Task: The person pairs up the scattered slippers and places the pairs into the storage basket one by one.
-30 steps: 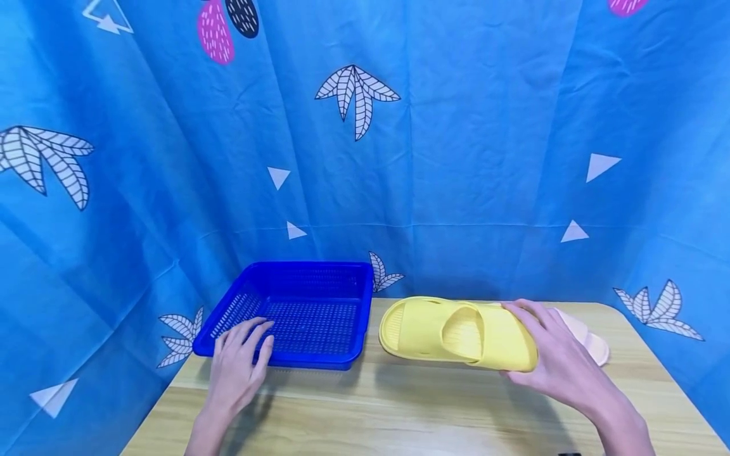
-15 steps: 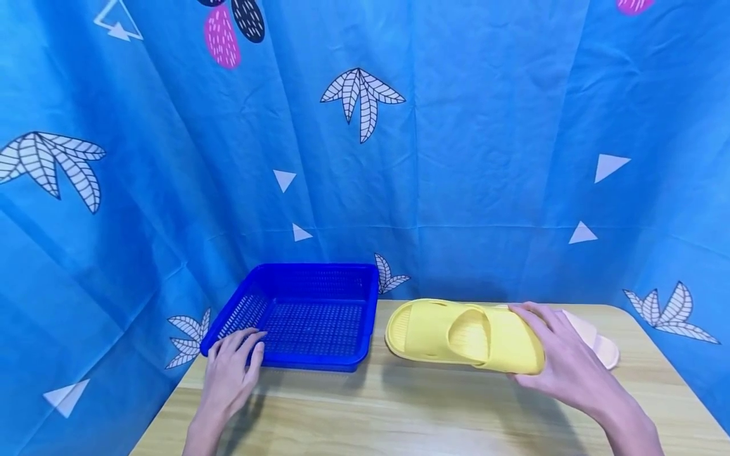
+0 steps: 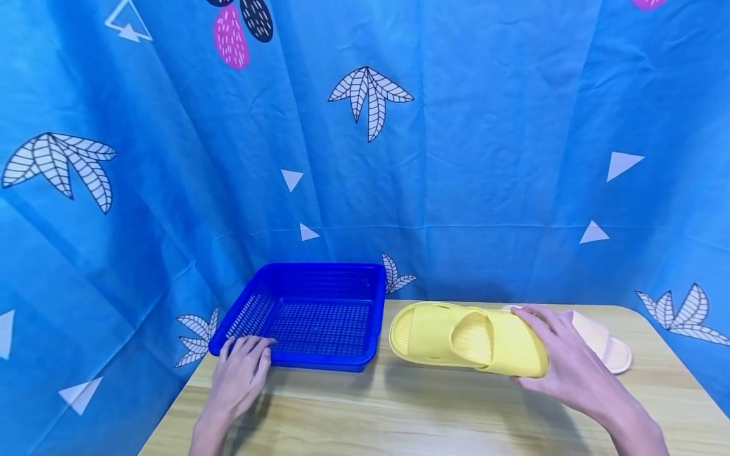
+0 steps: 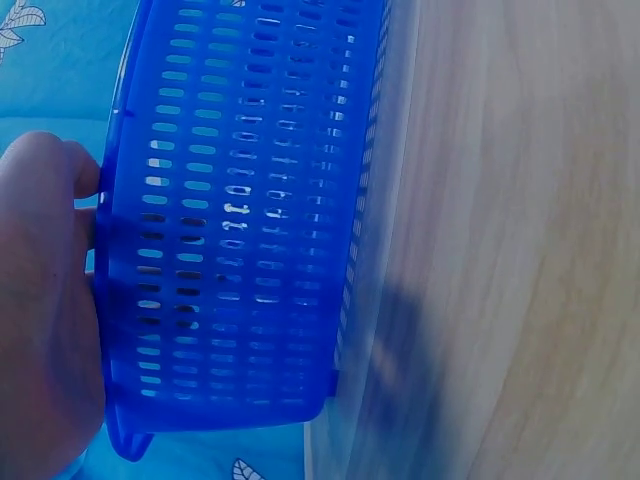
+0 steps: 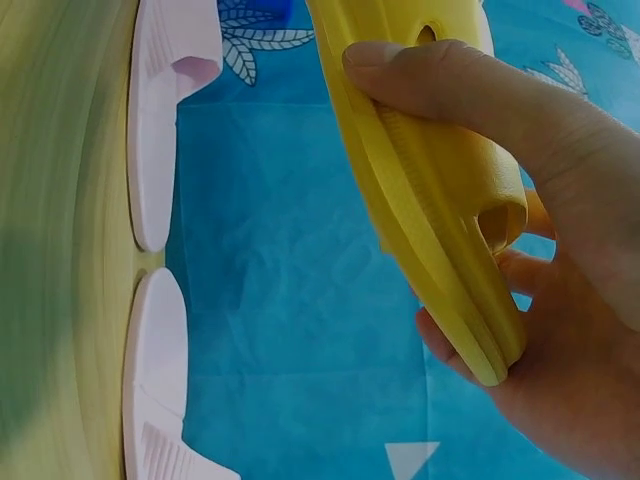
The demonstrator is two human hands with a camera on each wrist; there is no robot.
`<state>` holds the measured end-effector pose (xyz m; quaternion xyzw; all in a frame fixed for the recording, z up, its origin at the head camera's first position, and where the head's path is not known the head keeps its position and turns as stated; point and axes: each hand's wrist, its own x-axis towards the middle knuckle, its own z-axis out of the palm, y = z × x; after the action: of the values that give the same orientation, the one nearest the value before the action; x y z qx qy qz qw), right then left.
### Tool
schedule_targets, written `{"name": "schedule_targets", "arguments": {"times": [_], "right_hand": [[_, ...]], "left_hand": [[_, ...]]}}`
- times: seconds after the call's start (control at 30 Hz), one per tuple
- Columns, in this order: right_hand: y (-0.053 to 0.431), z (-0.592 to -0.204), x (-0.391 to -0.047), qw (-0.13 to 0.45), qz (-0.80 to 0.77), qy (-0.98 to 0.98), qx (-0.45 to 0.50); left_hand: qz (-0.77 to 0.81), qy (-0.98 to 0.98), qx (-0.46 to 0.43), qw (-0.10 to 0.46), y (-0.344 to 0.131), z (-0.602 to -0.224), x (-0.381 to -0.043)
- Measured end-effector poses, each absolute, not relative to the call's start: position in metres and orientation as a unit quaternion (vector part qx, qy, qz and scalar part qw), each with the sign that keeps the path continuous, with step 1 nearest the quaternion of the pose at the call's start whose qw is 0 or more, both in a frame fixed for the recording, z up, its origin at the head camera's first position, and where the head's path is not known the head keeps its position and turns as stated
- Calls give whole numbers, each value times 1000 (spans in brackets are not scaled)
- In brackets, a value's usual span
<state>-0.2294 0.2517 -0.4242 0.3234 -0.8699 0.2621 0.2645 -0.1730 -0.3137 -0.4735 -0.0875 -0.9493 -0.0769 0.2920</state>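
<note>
My right hand (image 3: 561, 361) grips a yellow slipper (image 3: 433, 332) by its heel-side end in the head view, its wide straps facing up. In the right wrist view the slipper (image 5: 430, 190) is raised above table level, thumb on its near side and fingers behind. At the basket's front left corner, my left hand (image 3: 239, 373) has its fingers bent over the rim of the blue plastic basket (image 3: 373, 342). The left wrist view shows that hand (image 4: 45, 300) at the rim of the slotted basket wall (image 4: 250, 220); its fingertips are partly hidden behind it.
Two pale pink slippers lie on the wooden table (image 3: 365, 424) behind the right hand; one slipper (image 3: 616, 354) shows past the wrist, and the other slipper (image 5: 155, 370) shows lower in the right wrist view. A blue patterned curtain (image 3: 479, 158) hangs along the back and sides.
The left hand has lowered onto the basket's rim, its fingers drawing back from over the inside. The right hand keeps the yellow slipper nearly in place; the whole head view has shifted slightly.
</note>
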Motion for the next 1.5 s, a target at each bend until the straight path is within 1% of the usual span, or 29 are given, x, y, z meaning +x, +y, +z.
{"name": "schedule_targets", "arguments": {"times": [0.1,0.43,0.57,0.7,0.97,1.3,1.5], "right_hand": [[246,-427,-230,274,259,-867,325],[234,-438,-228,257,255,-883,297],[229,-438,-229,262,255,-883,295],[222,-434,-230,268,255,-881,296],[205,-422,-235,246,261,-885,297],[180,-410,-239,250,263,-881,303],[173,-399,-239,241,275,-881,299]], "left_hand": [[-69,-947,-90,300,-315,-474,-172],[-51,-948,-91,301,-315,-478,-170],[-53,-947,-90,304,-316,-479,-171],[-57,-947,-94,303,-318,-479,-173],[-65,-944,-104,306,-319,-479,-176],[-67,-942,-100,313,-325,-481,-178],[-69,-947,-92,301,-326,-480,-178]]}}
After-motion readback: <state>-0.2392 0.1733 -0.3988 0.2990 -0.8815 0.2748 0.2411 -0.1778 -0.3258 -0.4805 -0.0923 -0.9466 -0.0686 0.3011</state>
